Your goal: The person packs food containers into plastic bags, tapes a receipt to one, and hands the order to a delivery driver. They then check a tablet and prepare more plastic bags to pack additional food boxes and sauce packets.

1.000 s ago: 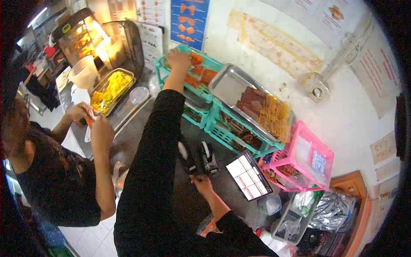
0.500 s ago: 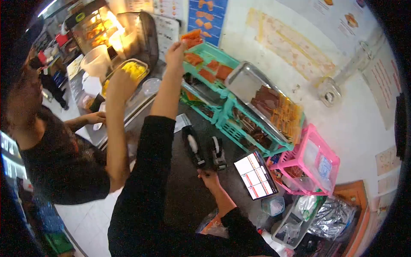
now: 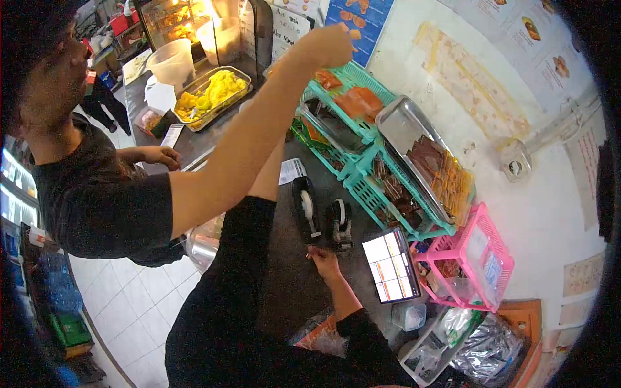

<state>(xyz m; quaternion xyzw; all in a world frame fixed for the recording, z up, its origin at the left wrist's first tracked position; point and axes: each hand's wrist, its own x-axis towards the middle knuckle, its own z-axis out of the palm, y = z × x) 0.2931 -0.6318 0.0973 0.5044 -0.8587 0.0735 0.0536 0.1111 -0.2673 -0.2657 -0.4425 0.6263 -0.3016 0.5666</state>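
My left forearm point(image 3: 270, 171) reaches up in its black sleeve. A co-worker's bare arm point(image 3: 239, 145) crosses in front of it and hides my left hand. My right hand point(image 3: 323, 263) is at the front end of a black tape dispenser point(image 3: 305, 205), fingers bent in a pinch. What lies between them is too small to make out. A second tape dispenser point(image 3: 340, 223) stands just to the right. Orange packets point(image 3: 359, 102) lie in the upper green basket point(image 3: 352, 76), close to the co-worker's raised hand point(image 3: 331, 44).
A metal tray point(image 3: 402, 123) with brown and orange packets rests on green baskets. Nearby are a lit tablet point(image 3: 390, 266), a pink basket point(image 3: 462, 258) and a grey tray point(image 3: 420, 368). Yellow food fills a tray point(image 3: 248, 83) at upper left. The co-worker stands close on the left.
The co-worker's arm has swung up and right across my left arm, covering my left hand, which was raised near an orange packet. My right hand stays by the tape dispenser. The view has shifted.
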